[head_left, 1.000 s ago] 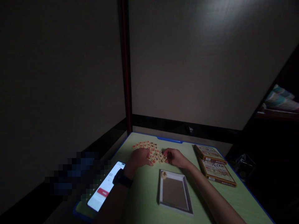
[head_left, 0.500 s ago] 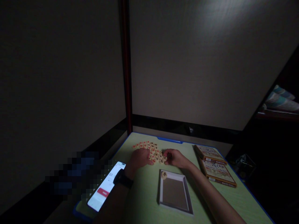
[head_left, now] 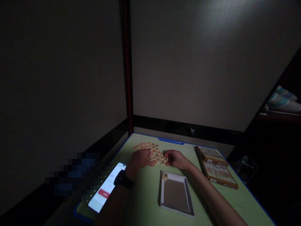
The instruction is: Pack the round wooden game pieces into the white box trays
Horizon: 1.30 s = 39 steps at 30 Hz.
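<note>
A heap of small round wooden game pieces [head_left: 151,150] with red and black marks lies on a green table [head_left: 145,194]. My left hand [head_left: 140,158], with a dark watch on its wrist, rests curled on the heap's near left side. My right hand [head_left: 176,158] is curled at the heap's right edge, its fingertips pinched on a piece. A shallow grey tray [head_left: 176,194] lies just in front of my hands, with one round piece [head_left: 165,175] in its far left corner.
A lit phone [head_left: 106,187] lies at the table's near left edge. Two flat printed boxes [head_left: 216,171] lie on the right side. Walls meet in the corner behind the table, with a dark post [head_left: 127,66]. A shelf with folded cloth [head_left: 282,102] is at the far right.
Almost nothing differs. My hands stay at the heap, with only slight shifts of the fingers among the pieces.
</note>
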### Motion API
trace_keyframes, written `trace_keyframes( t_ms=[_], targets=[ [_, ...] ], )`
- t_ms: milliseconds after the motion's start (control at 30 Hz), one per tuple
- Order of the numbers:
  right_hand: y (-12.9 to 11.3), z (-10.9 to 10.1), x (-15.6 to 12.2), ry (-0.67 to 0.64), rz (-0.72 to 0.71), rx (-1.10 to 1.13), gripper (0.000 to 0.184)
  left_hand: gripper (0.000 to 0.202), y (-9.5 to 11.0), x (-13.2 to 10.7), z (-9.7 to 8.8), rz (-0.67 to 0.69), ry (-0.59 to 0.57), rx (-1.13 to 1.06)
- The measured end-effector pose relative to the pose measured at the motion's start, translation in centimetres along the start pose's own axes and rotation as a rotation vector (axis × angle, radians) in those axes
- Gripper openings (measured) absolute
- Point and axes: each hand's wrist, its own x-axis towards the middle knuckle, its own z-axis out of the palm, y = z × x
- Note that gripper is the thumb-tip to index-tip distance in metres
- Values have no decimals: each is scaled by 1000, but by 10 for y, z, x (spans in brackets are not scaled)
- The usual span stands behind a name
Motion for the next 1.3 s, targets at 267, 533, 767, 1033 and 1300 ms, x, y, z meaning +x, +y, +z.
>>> trace_keyframes(
  t_ms=[267, 533, 767, 1033, 1300],
  targets=[
    [1, 1, 0, 5, 4, 9, 25, 28, -2, -1, -1, 13, -32, -28],
    [2, 0, -1, 6, -4, 15, 24, 17, -3, -4, -6, 30, -78, 12],
    [6, 1, 1, 7, -10, 5, 24, 17, 13, -7, -10, 140, -21, 11],
    [7, 0, 2, 0, -17, 16, 25, 19, 36, -11, 10, 228, -28, 72],
    [9, 1, 2, 3, -10, 24, 26, 24, 28, -6, 17, 211, -5, 33]
  ],
)
